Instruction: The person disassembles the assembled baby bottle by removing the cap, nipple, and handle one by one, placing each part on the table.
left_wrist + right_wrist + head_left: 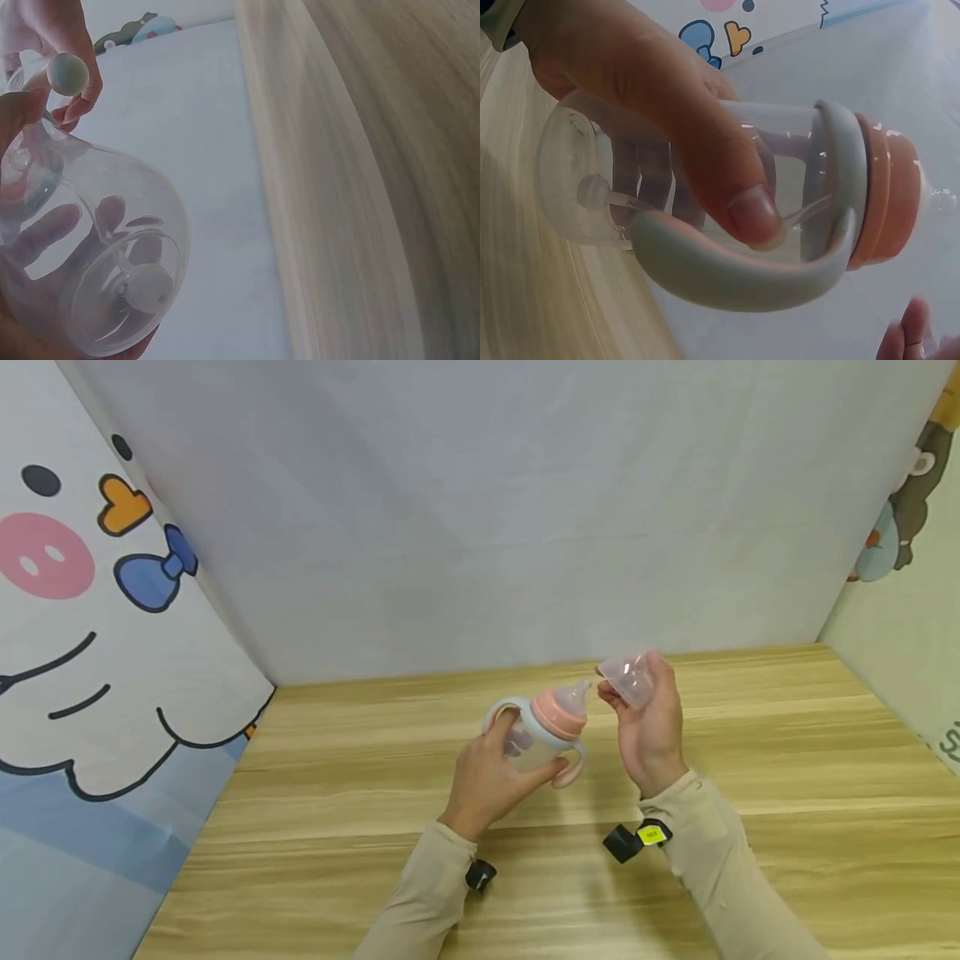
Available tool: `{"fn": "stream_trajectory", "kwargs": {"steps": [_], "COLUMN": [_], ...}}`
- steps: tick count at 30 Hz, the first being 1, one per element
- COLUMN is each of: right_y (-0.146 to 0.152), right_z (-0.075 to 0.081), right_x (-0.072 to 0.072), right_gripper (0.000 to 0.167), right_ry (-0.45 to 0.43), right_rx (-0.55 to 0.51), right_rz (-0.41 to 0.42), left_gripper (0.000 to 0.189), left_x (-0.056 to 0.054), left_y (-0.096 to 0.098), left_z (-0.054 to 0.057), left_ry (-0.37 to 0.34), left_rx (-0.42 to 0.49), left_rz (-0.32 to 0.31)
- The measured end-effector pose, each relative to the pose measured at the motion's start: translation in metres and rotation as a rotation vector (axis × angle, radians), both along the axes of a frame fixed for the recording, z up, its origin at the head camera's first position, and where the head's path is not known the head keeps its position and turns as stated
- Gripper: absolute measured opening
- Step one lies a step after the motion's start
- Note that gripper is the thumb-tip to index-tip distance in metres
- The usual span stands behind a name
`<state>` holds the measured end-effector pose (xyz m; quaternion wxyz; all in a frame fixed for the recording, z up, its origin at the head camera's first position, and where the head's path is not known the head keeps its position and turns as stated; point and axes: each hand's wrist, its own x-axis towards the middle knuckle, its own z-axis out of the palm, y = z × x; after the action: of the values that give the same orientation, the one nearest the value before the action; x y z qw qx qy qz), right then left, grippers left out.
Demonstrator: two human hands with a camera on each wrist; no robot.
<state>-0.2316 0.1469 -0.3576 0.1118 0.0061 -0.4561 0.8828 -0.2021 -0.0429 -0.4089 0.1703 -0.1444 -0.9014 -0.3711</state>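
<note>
A clear baby bottle [534, 747] with a pink collar, a clear nipple and two pale handles tilts to the right above the table. My left hand [487, 775] grips its body, the thumb lying across the front near one handle [735, 274]. Through the bottle wall [142, 195], a tube with a round weighted end shows inside. To the right, my right hand [654, 727] holds a clear dome-shaped cap [630, 679] between thumb and fingers, apart from the nipple [576, 695]. Only fingertips of the right hand [911, 334] show in the right wrist view.
A wood-grain table [337, 793] lies under both hands. Behind it hangs a pale cloth backdrop [480, 527]. Cartoon-printed panels stand at the left [97, 677] and right [900, 635]. A black wrist camera [622, 843] is strapped to the right sleeve.
</note>
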Motion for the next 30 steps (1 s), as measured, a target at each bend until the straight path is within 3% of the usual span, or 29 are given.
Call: {"fn": "stream_trajectory", "kwargs": {"steps": [5,13,21,30], "right_y": [0.0020,0.0045,0.0060,0.0096], "right_z": [0.0009,0.0003,0.0025,-0.0006], "right_x": [-0.0009,-0.0012,-0.0015,-0.0033], "right_gripper": [0.015,0.013,0.006,0.032], "right_ry": [0.004,-0.034,-0.003,0.042], "right_rx": [-0.012,0.060,0.135,0.274], "right_rz": [0.012,0.035,-0.028,-0.122], "left_gripper": [0.074,0.072,0.073,0.074], "left_x": [-0.0012,-0.0015,-0.0017,-0.0012], "left_y": [-0.0002,-0.0004,0.0004,-0.0006], "left_z": [0.0009,-0.0011,-0.0004,-0.0014], "left_ry": [0.002,0.009,0.004,-0.004], "left_rx": [-0.004,0.010,0.012,0.011], "left_rz": [0.003,0.005,0.010,-0.008]}}
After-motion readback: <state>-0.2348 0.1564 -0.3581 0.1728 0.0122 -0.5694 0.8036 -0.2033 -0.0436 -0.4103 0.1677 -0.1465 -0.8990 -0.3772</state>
